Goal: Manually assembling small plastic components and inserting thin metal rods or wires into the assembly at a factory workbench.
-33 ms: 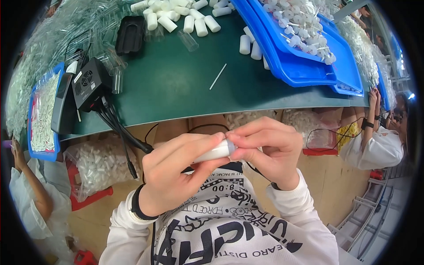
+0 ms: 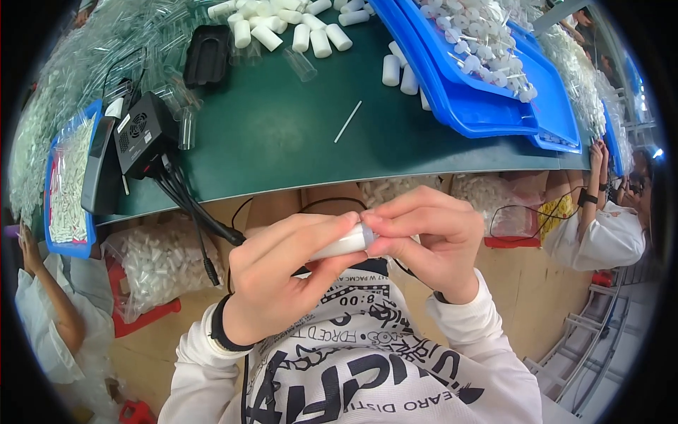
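My left hand (image 2: 282, 272) is wrapped round a white cylinder (image 2: 344, 242), held nearly level in front of my shirt, below the table edge. The thumb and fingertips of my right hand (image 2: 431, 237) pinch its translucent greyish end (image 2: 369, 237). Whether that end is a separate cap or part of a clear sleeve, I cannot tell. Much of the cylinder is hidden in my left palm. Beyond my hands, on the green table (image 2: 282, 141), lie a thin white stick (image 2: 347, 122) and a clear tube (image 2: 301, 65).
White cylinders (image 2: 321, 44) and clear tubes (image 2: 85, 63) are heaped at the back. Blue trays (image 2: 487, 124) hold white disc-ended stems (image 2: 487, 49) at right. A black device (image 2: 147, 134) trails cables at left. Bagged white pieces (image 2: 166, 265) lie underneath. Co-workers sit at both sides.
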A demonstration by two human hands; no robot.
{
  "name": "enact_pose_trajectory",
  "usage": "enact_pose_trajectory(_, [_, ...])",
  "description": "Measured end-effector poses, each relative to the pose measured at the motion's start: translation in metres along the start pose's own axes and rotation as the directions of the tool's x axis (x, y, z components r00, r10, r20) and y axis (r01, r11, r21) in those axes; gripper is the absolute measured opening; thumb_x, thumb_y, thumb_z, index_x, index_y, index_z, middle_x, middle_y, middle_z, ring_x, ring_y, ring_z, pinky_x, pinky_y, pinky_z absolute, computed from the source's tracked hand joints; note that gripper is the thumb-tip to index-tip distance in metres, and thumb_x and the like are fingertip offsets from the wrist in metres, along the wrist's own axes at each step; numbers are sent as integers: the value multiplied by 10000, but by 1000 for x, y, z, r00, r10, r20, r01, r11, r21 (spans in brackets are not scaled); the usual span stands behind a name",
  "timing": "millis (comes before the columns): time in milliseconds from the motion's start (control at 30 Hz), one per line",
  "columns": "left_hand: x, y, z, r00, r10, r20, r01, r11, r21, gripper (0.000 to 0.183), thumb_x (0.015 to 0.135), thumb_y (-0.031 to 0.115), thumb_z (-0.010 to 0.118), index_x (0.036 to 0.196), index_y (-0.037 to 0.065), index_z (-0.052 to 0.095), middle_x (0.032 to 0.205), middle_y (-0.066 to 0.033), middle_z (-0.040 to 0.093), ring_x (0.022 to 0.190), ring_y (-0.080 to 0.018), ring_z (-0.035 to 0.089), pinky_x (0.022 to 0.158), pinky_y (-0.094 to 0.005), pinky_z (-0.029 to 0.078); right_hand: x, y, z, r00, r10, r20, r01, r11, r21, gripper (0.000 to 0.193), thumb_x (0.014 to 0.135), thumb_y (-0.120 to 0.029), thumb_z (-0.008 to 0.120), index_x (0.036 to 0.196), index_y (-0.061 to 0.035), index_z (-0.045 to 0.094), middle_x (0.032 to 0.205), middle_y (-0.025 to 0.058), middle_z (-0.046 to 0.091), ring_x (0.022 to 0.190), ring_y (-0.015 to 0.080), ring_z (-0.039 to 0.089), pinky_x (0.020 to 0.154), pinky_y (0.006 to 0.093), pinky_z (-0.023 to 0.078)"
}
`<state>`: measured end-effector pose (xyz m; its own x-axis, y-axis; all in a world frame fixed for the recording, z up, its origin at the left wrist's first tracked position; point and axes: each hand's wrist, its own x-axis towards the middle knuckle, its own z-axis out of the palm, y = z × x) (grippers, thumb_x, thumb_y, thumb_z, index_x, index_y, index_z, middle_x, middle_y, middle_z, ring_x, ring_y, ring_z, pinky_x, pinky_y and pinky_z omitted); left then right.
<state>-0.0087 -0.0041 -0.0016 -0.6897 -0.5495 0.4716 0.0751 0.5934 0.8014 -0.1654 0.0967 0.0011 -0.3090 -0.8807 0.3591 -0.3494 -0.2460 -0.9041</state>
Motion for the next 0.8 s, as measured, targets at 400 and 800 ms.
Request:
enact_pose_trajectory(400, [-5, 1, -3, 762, -534, 367, 648, 635, -421, 225, 801, 95, 683, 969, -42, 624, 873, -83, 667, 781, -98, 622, 672, -210, 484, 6, 4, -14, 935, 265, 235, -336, 877, 344, 225, 764, 70, 640, 983, 21, 661, 965, 112, 630, 851, 161, 629, 746, 256, 523])
enact_pose_trajectory(800, [-16, 14, -4, 986, -148, 82, 154, 985, -74, 344, 708, 30, 739, 1019, -34, 607, 817, -124, 654, 629, -188, 621, 555, -253, 483, -3, -6, -11, 990, 99, 96, -121, 958, 259, 229, 675, 68, 713, 896, 8, 699, 880, 134, 672, 795, 168, 643, 636, 249, 500])
